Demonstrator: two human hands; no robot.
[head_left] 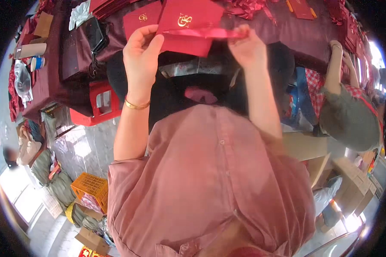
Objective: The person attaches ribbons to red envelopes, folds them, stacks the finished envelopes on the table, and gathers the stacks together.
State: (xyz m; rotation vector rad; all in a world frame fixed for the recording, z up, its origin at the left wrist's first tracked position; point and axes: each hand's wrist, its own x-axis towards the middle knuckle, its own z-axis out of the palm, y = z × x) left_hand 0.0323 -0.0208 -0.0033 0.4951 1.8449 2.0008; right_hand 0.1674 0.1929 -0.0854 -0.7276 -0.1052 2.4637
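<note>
While a person's left hand (142,53) grips the left edge of a red card (201,17) bearing a gold monogram, the right hand (248,47) pinches a pink ribbon (201,33) stretched across the card's front. Held over the near edge of a maroon-clothed table (313,45), the card overlaps a second red card (137,21) on its left; a black flat object (96,36) lies farther left of it, and a co-worker's arm (333,73) shows well to its right.
</note>
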